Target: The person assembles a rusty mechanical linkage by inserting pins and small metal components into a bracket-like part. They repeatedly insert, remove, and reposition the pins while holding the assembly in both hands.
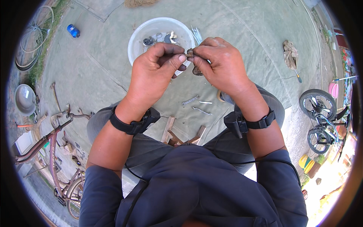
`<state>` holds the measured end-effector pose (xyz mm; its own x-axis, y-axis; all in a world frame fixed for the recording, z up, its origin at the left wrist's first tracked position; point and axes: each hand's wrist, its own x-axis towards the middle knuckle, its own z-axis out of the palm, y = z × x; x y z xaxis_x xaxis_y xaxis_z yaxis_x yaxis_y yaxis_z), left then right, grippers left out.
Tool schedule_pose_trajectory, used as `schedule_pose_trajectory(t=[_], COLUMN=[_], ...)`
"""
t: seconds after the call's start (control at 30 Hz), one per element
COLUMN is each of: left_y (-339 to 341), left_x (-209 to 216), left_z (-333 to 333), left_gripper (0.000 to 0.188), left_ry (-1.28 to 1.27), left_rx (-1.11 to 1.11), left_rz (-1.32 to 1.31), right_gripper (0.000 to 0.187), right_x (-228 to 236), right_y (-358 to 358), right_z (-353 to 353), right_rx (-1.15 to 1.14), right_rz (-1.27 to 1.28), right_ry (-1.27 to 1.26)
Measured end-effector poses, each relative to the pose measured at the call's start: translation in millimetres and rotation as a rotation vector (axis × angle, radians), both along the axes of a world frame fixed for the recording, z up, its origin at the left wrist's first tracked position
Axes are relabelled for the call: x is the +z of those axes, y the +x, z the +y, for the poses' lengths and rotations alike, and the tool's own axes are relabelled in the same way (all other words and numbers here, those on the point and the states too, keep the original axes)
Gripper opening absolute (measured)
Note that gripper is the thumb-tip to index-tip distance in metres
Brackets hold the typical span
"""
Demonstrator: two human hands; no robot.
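Observation:
Both hands meet in front of me, just over the near right rim of a pale plastic basin [133, 39]. Thumb and forefinger of my left hand [155, 70] pinch at one end of a small brown, greasy metal part [190, 53]. From the other side my right hand [221, 60] grips the same part. Below the right fingers shows a dark rounded end [197, 70], which may belong to it; the fingers hide the join. In the basin lie dark round metal pieces [148, 41] and a crumpled whitish scrap [173, 36].
Spanners [190, 100] and a thin bright rod [205, 102] lie on the green ground sheet [253, 45]. Thin spokes [196, 34] rest by the basin. A rusty bicycle [53, 151] stands left, a small bicycle [319, 117] right. A wooden stool [169, 130] is between my legs.

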<state>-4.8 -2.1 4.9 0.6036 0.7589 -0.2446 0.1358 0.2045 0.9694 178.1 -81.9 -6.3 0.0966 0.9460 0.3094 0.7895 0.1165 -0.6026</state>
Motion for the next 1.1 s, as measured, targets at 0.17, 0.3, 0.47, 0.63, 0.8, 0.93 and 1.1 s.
schedule_pose_trajectory(t=[0.17, 0.3, 0.47, 0.63, 0.8, 0.93, 1.1], left_y=[0, -1, 0, -1, -1, 1, 2], left_x=[3, 3, 2, 1, -7, -11, -7], left_z=[4, 5, 1, 0, 2, 1, 2], left_gripper=[0.017, 0.018, 0.015, 0.012, 0.012, 0.014, 0.016], left_ry=[-0.030, -0.008, 0.073, 0.084, 0.291, 0.287, 0.091], left_rx=[-0.045, -0.076, -0.073, -0.084, -0.130, -0.098, -0.086], left_rz=[0.082, 0.102, 0.047, 0.050, -0.021, -0.050, 0.016], right_gripper=[0.006, 0.007, 0.009, 0.010, 0.011, 0.011, 0.010], right_x=[0, 1, 1, 0, 1, 1, 0], right_y=[0, 0, 0, 0, -1, -1, 0], right_z=[-1, 0, -1, -2, -2, -2, -2], right_rx=[-0.003, 0.000, 0.008, 0.012, 0.018, 0.020, 0.011], right_rz=[-0.027, -0.045, -0.063, -0.087, -0.069, -0.053, -0.042], right_ry=[0.005, 0.006, -0.011, -0.026, -0.044, -0.042, -0.042])
